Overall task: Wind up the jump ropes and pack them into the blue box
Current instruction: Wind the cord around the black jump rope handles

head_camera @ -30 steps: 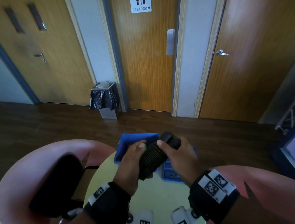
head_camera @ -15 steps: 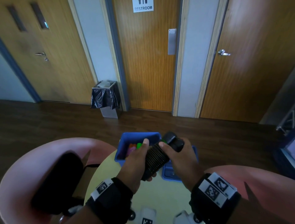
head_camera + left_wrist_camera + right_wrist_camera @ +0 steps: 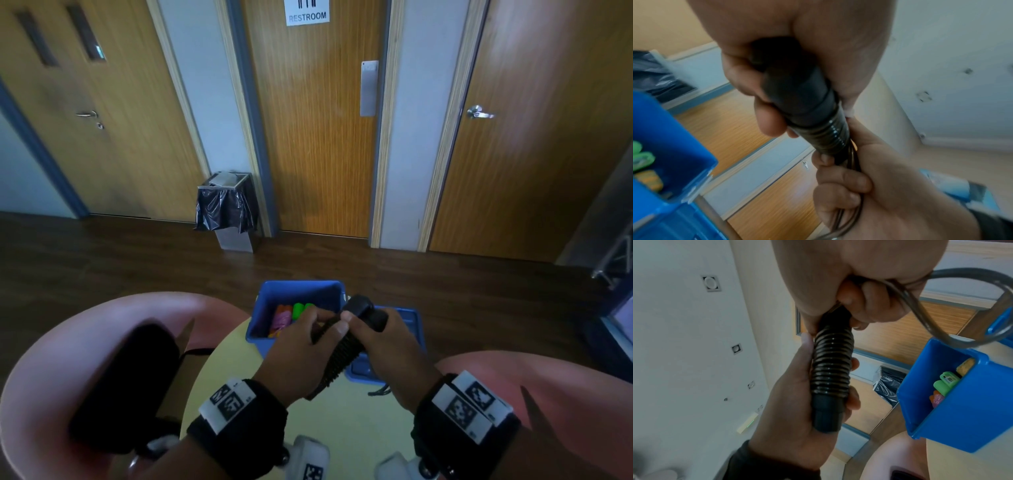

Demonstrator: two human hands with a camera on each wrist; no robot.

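Note:
A black jump rope (image 3: 342, 349), its cord wound in tight coils round the handles, is held in both hands above the yellow table, just in front of the blue box (image 3: 298, 283). My left hand (image 3: 301, 346) grips the lower handle end (image 3: 797, 91). My right hand (image 3: 387, 342) grips the upper end, thumb on the coils (image 3: 831, 369), and a loose loop of cord (image 3: 962, 305) sticks out of its fist. Inside the box lie wound ropes in orange, green and pink (image 3: 291, 313).
The box's blue lid (image 3: 414, 318) lies on the round yellow table (image 3: 342, 428) to the right of the box. Pink chairs (image 3: 68, 359) flank the table; a black bag (image 3: 126, 387) sits on the left one. A lined waste bin (image 3: 226, 209) stands by the far doors.
Both hands have sunk a little toward me with the black bundle, uncovering the coloured ropes in the box. The right thumb has slid onto the coils.

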